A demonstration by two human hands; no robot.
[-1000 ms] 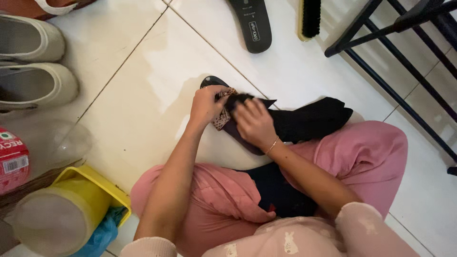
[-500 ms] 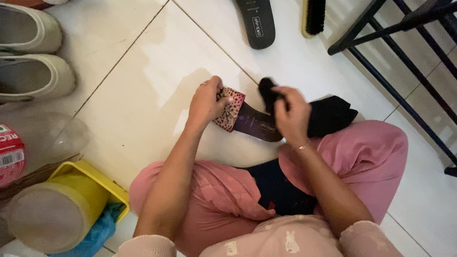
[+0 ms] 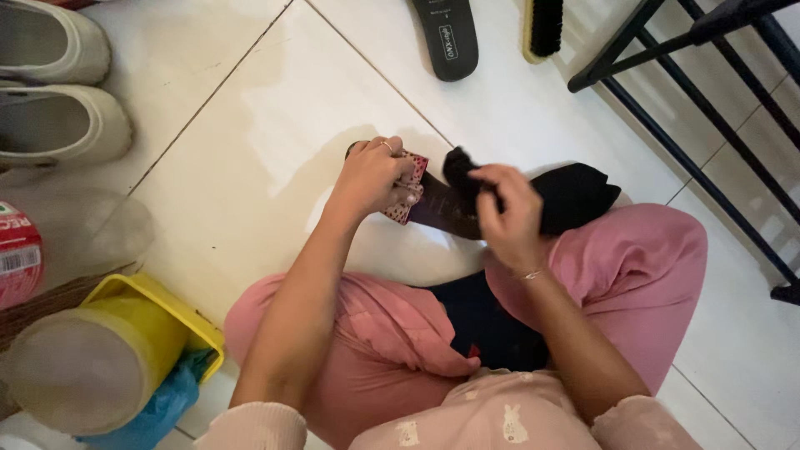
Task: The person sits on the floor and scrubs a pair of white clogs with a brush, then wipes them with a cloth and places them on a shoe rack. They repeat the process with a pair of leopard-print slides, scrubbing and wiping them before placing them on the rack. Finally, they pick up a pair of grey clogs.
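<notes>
Our left hand point(image 3: 371, 179) clamps the leopard-strap sandal point(image 3: 421, 196) — our right hand point(image 3: 508, 208) grips a black cloth point(image 3: 467, 171); a red-labelled bottle point(image 3: 18, 254) lies far left.

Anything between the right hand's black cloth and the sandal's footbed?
Nothing visible. The right hand grips the black cloth just above the dark footbed of the sandal. The left hand holds the sandal at its patterned strap end, off to the side of the cloth, leaving the footbed uncovered.
</notes>
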